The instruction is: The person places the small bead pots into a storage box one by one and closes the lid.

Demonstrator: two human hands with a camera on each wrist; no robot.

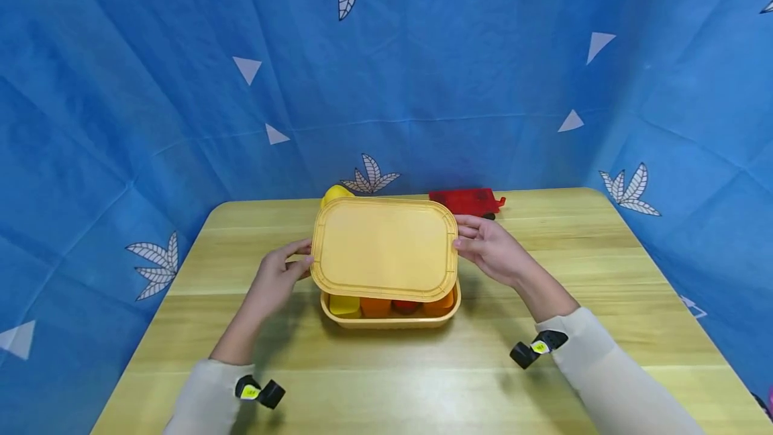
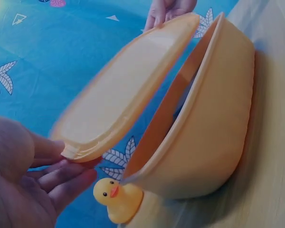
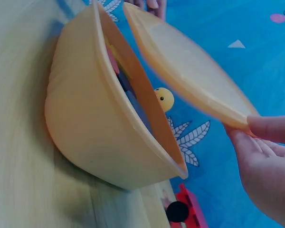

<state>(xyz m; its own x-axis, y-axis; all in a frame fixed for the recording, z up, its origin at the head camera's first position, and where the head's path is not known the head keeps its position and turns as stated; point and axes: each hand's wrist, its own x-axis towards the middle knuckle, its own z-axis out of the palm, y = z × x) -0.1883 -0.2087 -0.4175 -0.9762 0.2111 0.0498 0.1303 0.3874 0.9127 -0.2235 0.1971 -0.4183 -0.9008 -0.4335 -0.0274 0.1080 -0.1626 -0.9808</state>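
A flat yellow lid [image 1: 386, 247] with rounded corners is held up over a matching plastic box [image 1: 392, 323]. My left hand [image 1: 279, 275] pinches its left end between thumb and fingers. At the other end, my right hand [image 1: 490, 247] grips the edge, thumb on top. Both wrist views show a gap between the lid [image 2: 118, 90] and the rim of the box [image 3: 80, 109]. Colourful pieces fill the box, among them a yellow block [image 1: 344, 305], an orange block [image 1: 376, 307] and a red piece [image 1: 406, 307]. The lid hides the back part of the contents.
Behind the box sits a yellow rubber duck [image 2: 118, 199], partly covered by the lid in the head view. A red toy wagon [image 1: 465, 202] with black wheels stands at the back edge of the wooden table [image 1: 392, 388]. Blue patterned cloth [image 1: 453, 72] hangs behind and at both sides.
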